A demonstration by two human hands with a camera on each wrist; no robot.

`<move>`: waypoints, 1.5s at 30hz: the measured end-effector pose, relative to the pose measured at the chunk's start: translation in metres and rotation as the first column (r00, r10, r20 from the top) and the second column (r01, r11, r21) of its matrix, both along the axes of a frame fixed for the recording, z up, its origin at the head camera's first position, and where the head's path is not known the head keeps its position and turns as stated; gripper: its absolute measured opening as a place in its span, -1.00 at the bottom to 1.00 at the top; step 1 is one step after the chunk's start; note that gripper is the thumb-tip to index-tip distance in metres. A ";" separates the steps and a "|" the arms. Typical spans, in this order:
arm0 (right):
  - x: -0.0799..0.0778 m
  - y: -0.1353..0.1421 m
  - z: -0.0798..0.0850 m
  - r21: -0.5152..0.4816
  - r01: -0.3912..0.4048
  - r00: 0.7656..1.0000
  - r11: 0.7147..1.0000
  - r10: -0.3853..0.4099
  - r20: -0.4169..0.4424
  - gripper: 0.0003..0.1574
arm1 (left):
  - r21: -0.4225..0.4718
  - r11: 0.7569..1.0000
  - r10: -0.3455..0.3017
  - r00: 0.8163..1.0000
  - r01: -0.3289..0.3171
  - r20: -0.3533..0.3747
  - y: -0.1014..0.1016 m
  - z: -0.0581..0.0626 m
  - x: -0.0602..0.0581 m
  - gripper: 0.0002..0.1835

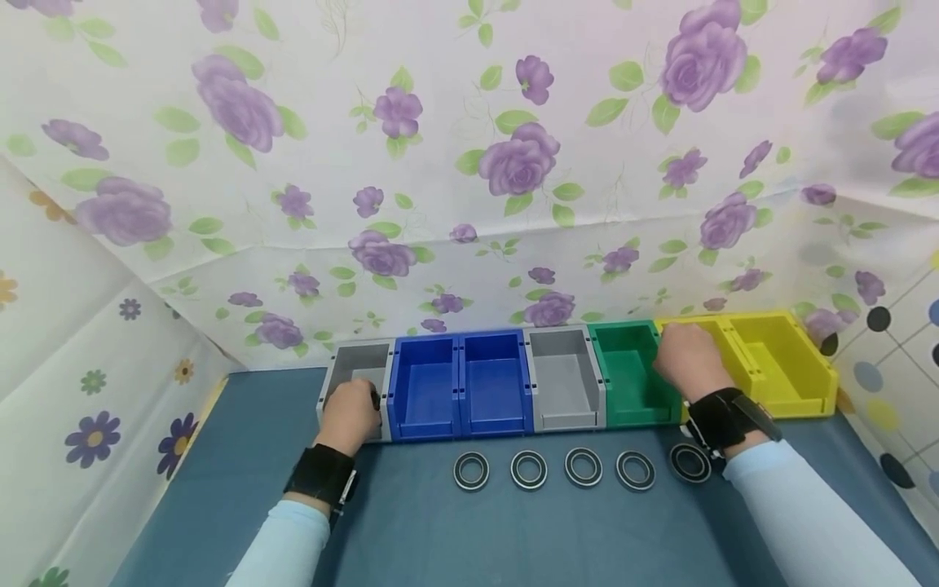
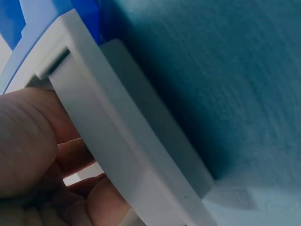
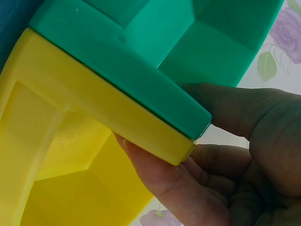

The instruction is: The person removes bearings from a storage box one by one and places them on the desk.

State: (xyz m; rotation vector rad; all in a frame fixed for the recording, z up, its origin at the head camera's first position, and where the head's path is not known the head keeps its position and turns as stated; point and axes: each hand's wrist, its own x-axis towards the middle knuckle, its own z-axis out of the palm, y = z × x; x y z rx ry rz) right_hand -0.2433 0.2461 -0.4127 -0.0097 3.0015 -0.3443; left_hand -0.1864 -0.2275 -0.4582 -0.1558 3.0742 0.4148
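Note:
My left hand (image 1: 350, 414) reaches into the grey bin (image 1: 359, 352) at the row's left end. Its fingers bend behind the bin's front wall (image 2: 136, 141) in the left wrist view. Beside the fingertips a small dark shape shows in the head view; what it is, and whether the hand grips it, I cannot make out. My right hand (image 1: 689, 359) pinches the adjoining walls of the green bin (image 1: 634, 375) and the yellow bin (image 3: 84, 188) beside it. Its thumb (image 3: 230, 106) lies on the green side, a finger (image 3: 160, 174) on the yellow side.
Two blue bins (image 1: 425, 391) and another grey bin (image 1: 565, 375) stand between the hands; a second yellow bin (image 1: 781, 367) ends the row. Several bearings (image 1: 471, 471) lie spread along the blue tabletop (image 1: 513, 538) before the bins. Flower-printed sheeting (image 1: 440, 269) rises right behind.

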 end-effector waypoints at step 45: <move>0.000 -0.002 0.003 0.019 -0.009 1.000 1.000 0.009 0.013 -0.75 | 0.231 0.972 0.049 0.911 0.051 -0.409 0.013 0.029 0.051 -0.53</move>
